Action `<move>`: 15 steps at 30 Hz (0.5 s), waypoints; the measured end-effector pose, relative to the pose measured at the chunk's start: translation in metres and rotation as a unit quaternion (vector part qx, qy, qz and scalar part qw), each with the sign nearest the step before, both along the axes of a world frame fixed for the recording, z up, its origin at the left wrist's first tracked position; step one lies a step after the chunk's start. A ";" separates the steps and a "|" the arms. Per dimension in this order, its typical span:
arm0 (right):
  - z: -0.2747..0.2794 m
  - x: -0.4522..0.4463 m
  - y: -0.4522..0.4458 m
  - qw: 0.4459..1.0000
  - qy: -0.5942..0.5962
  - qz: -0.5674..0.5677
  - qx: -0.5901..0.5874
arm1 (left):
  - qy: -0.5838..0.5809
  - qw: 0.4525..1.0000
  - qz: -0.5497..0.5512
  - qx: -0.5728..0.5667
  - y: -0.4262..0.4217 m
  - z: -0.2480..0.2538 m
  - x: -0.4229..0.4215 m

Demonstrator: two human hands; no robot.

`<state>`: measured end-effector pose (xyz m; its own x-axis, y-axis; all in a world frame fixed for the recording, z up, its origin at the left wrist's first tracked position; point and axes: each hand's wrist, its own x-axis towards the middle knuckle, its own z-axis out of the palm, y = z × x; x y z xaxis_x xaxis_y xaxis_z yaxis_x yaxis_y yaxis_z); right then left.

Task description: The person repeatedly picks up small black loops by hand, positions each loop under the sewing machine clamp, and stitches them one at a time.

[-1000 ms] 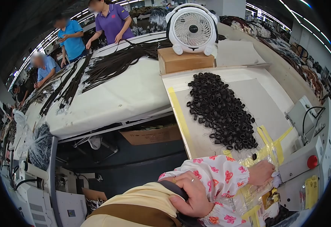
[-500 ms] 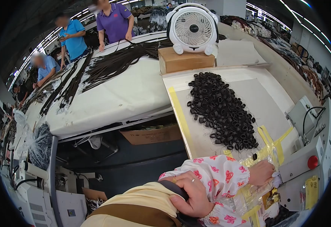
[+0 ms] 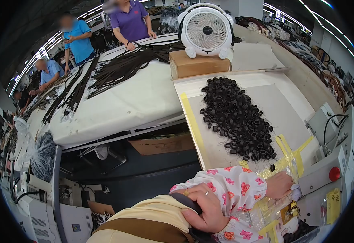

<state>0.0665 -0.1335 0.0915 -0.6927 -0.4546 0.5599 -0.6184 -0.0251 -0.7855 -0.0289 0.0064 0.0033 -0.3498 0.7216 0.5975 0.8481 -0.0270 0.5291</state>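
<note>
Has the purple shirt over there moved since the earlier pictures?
Yes. The purple shirt has shifted to the right in the view, closer to the white fan on its cardboard box.

Dk flr (image 3: 144, 189), lg wht tbl (image 3: 124, 117), strip lts (image 3: 43, 52) o'head.

Bench (image 3: 284, 107): black loops (image 3: 237, 119); white table (image 3: 128, 113): dark straps (image 3: 122, 72)

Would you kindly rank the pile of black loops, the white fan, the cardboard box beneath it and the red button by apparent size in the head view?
Largest to smallest, as they look:
1. Pile of black loops
2. White fan
3. Cardboard box
4. Red button
</note>
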 end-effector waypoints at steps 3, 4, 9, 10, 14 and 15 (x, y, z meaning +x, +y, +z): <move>0.000 0.000 0.001 1.000 -0.001 0.001 0.004 | -0.010 1.000 -0.005 -0.020 -0.001 0.002 0.000; 0.000 0.000 0.001 1.000 -0.001 0.001 0.004 | -0.010 1.000 -0.005 -0.021 -0.001 0.003 0.000; -0.001 0.000 0.001 1.000 -0.001 0.001 0.005 | -0.014 0.999 -0.006 -0.031 -0.001 0.003 0.000; -0.001 0.000 0.001 1.000 -0.001 0.001 0.005 | -0.015 0.999 -0.007 -0.028 -0.001 0.003 0.000; 0.000 0.000 0.001 1.000 -0.001 0.000 0.005 | -0.018 1.000 -0.004 -0.023 -0.001 0.002 0.000; 0.000 0.000 0.001 1.000 -0.002 0.000 0.005 | -0.018 1.000 -0.004 -0.023 -0.001 0.003 0.000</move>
<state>0.0663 -0.1321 0.0915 -0.6945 -0.4607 0.5526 -0.6153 -0.0177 -0.7881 -0.0287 0.0051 0.0068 -0.3645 0.7502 0.5517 0.8288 -0.0087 0.5594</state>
